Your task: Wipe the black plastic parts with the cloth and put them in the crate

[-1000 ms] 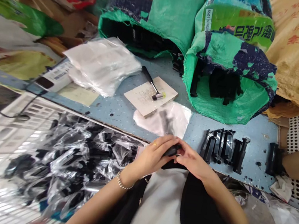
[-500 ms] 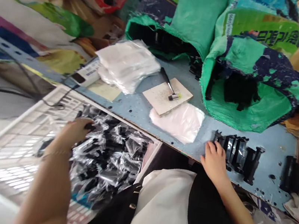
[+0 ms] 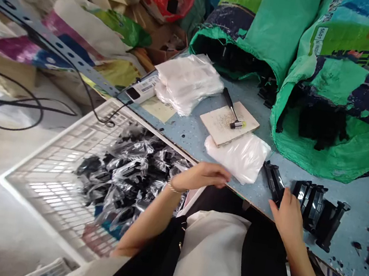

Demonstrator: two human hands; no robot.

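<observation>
My right hand [image 3: 287, 216] rests on the blue table [image 3: 188, 134] near its front edge, fingers closed on a long black plastic part [image 3: 273, 182] that juts out up-left. Just right of it stands a short row of the same black parts [image 3: 319, 207]. My left hand [image 3: 204, 176] is stretched out flat over the table edge. It holds nothing, and its fingertips reach the near edge of a small pile of clear plastic bags [image 3: 239, 156].
A white crate [image 3: 62, 156] full of bagged black parts [image 3: 130, 171] sits below the table on my left. Green sacks [image 3: 337, 148] holding black parts lie at the back. A small hammer [image 3: 232, 113] lies on a board, beside a thicker stack of bags [image 3: 188, 80].
My left hand came back from the crate to the table edge by the bags. My right hand closed on one black part at the left end of the row. The view swung left.
</observation>
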